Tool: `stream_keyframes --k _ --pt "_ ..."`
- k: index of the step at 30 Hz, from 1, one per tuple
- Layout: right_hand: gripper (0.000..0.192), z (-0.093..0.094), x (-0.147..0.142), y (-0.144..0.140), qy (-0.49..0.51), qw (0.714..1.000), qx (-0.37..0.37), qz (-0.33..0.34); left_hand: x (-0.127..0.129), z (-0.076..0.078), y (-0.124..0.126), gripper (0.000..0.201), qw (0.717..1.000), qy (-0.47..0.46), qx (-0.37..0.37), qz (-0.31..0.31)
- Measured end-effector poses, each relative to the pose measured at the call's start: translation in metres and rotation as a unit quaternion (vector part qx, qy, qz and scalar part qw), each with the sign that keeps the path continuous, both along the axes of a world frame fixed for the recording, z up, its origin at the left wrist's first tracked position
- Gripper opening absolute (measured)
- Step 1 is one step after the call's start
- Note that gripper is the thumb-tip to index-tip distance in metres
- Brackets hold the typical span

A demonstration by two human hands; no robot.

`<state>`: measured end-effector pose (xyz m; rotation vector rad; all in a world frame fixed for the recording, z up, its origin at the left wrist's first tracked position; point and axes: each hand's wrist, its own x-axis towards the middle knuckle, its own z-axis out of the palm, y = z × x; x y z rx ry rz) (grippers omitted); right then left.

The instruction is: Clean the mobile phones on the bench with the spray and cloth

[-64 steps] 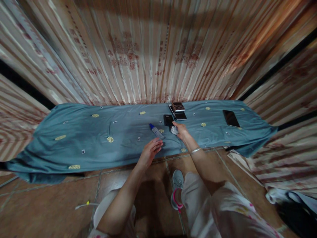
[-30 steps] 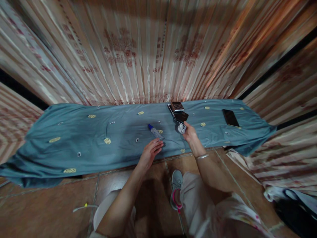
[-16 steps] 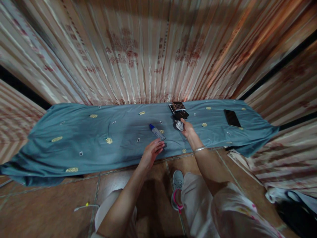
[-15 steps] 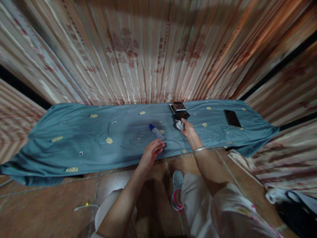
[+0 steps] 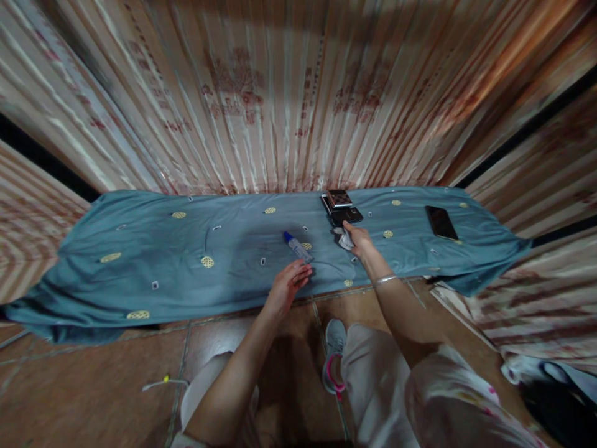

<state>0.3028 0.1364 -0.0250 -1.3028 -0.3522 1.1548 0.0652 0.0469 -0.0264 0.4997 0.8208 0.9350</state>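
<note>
A long tabletop [image 5: 140, 261] draped in a teal cloth with small gold and white motifs runs along a wall of striped, patterned curtain [image 5: 289, 99]. The right hand [image 5: 361, 241] reaches across it with its fingers closed around a crumpled white cloth [image 5: 346, 239], which sits just in front of a small stack of dark phones [image 5: 342, 208]; the topmost thing on the stack has a checkered face. The left hand [image 5: 288, 285] rests at the near edge, fingers loosely spread and holding nothing, just short of a small clear bottle with a blue cap [image 5: 296, 246] lying on its side. Another dark phone [image 5: 441, 223] lies well apart toward the right end. Nothing stands between the hands and the stack. The curtain's reddish print is too blurred to read, and the bottle's label cannot be made out. A grey shoe with pink trim [image 5: 333, 354] stands on the brown tiled floor below.
</note>
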Motion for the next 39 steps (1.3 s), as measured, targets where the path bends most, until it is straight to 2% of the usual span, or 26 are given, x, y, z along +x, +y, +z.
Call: stream_keyframes --k 7,13,17,19,20,22,24,26,29,30,31,33,35,37,39 --pt "0.017 0.002 -0.023 -0.018 0.017 0.997 -0.037 0.069 -0.001 0.0 -0.002 0.033 1.0 0.004 0.013 -0.003" --pt "0.009 0.009 -0.049 -0.027 0.017 0.991 -0.011 0.129 -0.003 -0.001 -0.004 0.032 1.0 0.008 0.024 0.002" --pt "0.011 0.012 -0.074 -0.022 0.005 0.986 0.022 0.166 -0.005 -0.004 -0.003 0.029 0.998 0.022 0.007 0.066" --pt "0.01 0.011 -0.091 -0.015 -0.061 0.975 0.055 0.207 -0.008 -0.006 -0.002 0.031 0.994 0.02 -0.009 0.109" --pt "0.008 0.009 -0.1 -0.012 -0.135 0.96 0.077 0.234 -0.01 -0.007 -0.001 0.033 0.991 0.02 -0.018 0.128" --pt "0.014 0.006 -0.116 -0.008 -0.214 0.939 0.086 0.256 -0.012 -0.008 0.001 0.04 0.988 0.026 -0.026 0.152" --pt "0.029 0.004 -0.128 -0.009 -0.413 0.854 0.097 0.299 -0.014 -0.009 0.002 0.046 0.986 0.037 -0.022 0.162" --pt "0.042 0.005 -0.136 -0.014 -0.519 0.783 0.106 0.327 -0.015 -0.009 0.002 0.045 0.986 0.047 -0.012 0.161" --pt "0.051 0.011 -0.14 -0.026 -0.599 0.708 0.127 0.353 -0.014 -0.007 0.002 0.039 0.988 0.049 0.002 0.144" --pt "0.051 0.013 -0.139 -0.03 -0.617 0.69 0.135 0.355 -0.014 -0.006 0.002 0.038 0.989 0.049 0.004 0.137" --pt "0.051 0.016 -0.136 -0.034 -0.623 0.685 0.144 0.35 -0.014 -0.005 0.001 0.037 0.99 0.05 0.004 0.134" --pt "0.049 0.019 -0.123 -0.044 -0.615 0.696 0.164 0.332 -0.013 -0.004 0.001 0.034 0.989 0.058 -0.002 0.136" --pt "0.045 0.018 -0.099 -0.054 -0.589 0.728 0.176 0.304 -0.014 -0.003 0.001 0.03 0.988 0.068 -0.006 0.141" --pt "0.041 0.014 -0.064 -0.064 -0.557 0.778 0.155 0.248 -0.016 -0.004 0.001 0.026 0.987 0.075 -0.004 0.142" --pt "0.043 0.007 -0.019 -0.073 -0.555 0.809 0.104 0.166 -0.018 -0.005 0.0 0.026 0.987 0.08 0.0 0.141"
